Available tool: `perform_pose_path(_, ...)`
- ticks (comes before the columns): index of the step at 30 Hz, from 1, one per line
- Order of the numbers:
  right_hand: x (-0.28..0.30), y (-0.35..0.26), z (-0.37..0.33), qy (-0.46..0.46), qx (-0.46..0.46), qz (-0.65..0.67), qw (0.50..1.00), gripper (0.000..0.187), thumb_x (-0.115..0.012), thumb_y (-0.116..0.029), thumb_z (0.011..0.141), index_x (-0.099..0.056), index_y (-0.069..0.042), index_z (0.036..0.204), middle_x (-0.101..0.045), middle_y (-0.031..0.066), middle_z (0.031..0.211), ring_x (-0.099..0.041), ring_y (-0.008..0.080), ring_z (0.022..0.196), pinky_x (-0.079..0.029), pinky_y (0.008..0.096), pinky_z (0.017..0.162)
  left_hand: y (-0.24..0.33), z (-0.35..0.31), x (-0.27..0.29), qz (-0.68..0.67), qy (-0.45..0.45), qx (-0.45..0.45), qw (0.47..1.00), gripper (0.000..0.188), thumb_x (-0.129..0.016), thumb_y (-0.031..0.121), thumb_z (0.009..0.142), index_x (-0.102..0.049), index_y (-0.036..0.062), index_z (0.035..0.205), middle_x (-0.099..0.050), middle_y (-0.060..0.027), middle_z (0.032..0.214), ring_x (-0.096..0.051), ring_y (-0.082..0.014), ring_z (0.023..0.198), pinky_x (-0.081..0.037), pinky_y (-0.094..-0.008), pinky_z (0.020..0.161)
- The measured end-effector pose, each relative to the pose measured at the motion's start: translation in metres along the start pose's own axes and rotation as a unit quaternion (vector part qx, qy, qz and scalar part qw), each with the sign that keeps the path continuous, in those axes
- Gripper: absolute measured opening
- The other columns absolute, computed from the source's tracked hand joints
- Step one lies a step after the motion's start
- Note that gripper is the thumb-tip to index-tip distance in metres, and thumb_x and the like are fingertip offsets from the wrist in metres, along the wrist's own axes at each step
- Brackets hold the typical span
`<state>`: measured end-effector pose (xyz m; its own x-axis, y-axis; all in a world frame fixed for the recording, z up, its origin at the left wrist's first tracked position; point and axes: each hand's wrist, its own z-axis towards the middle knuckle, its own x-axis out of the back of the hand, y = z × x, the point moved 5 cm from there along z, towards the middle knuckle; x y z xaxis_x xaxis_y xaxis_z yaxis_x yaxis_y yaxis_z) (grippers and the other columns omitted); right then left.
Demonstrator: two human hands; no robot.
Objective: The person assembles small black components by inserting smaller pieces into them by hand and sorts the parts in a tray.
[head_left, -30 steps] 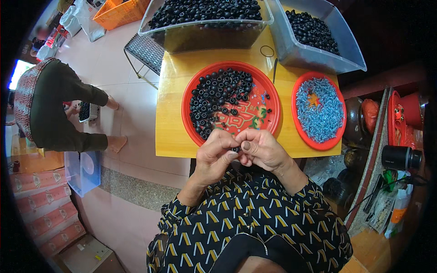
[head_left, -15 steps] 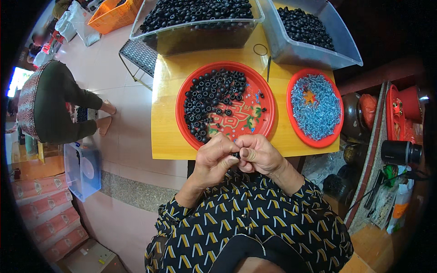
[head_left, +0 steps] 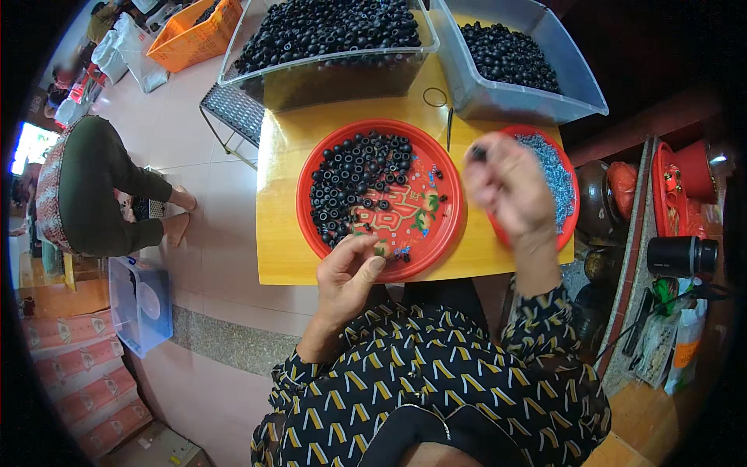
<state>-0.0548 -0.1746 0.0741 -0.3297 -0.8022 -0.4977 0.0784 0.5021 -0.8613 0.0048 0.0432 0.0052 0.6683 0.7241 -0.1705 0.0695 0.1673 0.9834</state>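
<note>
My right hand [head_left: 513, 187], smeared by motion, is raised over the left side of the red tray [head_left: 570, 226] of small clear-blue pieces. A small round black piece [head_left: 479, 153] is pinched at its fingertips. At the front rim of the red round tray [head_left: 447, 253], my left hand [head_left: 346, 272] hovers with thumb and forefinger apart and nothing visible between them. Many hollow black caps [head_left: 354, 175] fill the left part of that tray, whose printed pattern shows at the right. A few tiny dark parts [head_left: 440, 175] lie near its right rim.
Two clear bins of black caps, one left [head_left: 334, 74] and one right [head_left: 521, 97], stand at the table's far side. A black ring [head_left: 435, 97] and a thin dark stick [head_left: 450, 128] lie between. At left, another person [head_left: 109, 187] bends forward. A black cylinder [head_left: 681, 255] sits at right.
My hands were together in front of the round tray. They have parted: the right swung up and right with a black piece, while the left stayed near the rim and its fingers opened.
</note>
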Motion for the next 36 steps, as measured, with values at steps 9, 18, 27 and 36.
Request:
perform_pose_path(9, 0.008, -0.008, 0.007, -0.044, -0.01, 0.049, 0.998, 0.028, -0.049, -0.026, 0.088, -0.052, 0.002, 0.094, -0.045, 0.0029, 0.067, -0.04, 0.0078, 0.052, -0.029, 0.0193, 0.042, 0.008, 0.007, -0.005, 0.065, -0.015, 0.003, 0.998, 0.02, -0.061, 0.002, 0.075, -0.057, -0.0051, 0.093, -0.054, -0.0061, 0.079, -0.049, -0.0117, 0.069, -0.039, -0.0222, 0.062)
perform_pose_path(18, -0.042, 0.061, -0.033, -0.092, -0.135, 0.116, 0.98, 0.026, -0.055, -0.026, 0.086, -0.053, -0.001, 0.091, -0.048, 0.0011, 0.067, -0.043, 0.0072, 0.054, -0.035, 0.0178, 0.047, 0.056, 0.027, -0.037, 0.106, -0.061, -0.199, 0.972, 0.028, -0.064, 0.005, 0.073, -0.055, -0.0039, 0.098, -0.051, -0.0126, 0.095, -0.048, -0.0195, 0.086, -0.04, -0.0279, 0.073)
perform_pose_path(27, -0.05, 0.077, -0.044, -0.15, -0.139, 0.057, 0.977, 0.028, -0.055, -0.028, 0.086, -0.057, 0.0, 0.085, -0.05, -0.0007, 0.065, -0.044, 0.0043, 0.054, -0.032, 0.0162, 0.046, 0.056, 0.017, -0.033, 0.117, -0.1, -0.193, 0.969, 0.02, -0.065, 0.003, 0.071, -0.056, -0.0024, 0.089, -0.052, -0.0105, 0.089, -0.049, -0.0205, 0.086, -0.04, -0.0301, 0.076)
perform_pose_path(36, -0.046, 0.094, -0.051, -0.103, -0.139, 0.04, 0.984, 0.026, -0.056, -0.027, 0.085, -0.057, -0.001, 0.079, -0.048, -0.0018, 0.061, -0.041, 0.0041, 0.05, -0.031, 0.016, 0.043, 0.048, 0.017, -0.034, 0.145, -0.114, -0.235, 0.954, 0.022, -0.069, -0.001, 0.063, -0.058, 0.0003, 0.082, -0.054, -0.0095, 0.08, -0.054, -0.0225, 0.072, -0.045, -0.0309, 0.064)
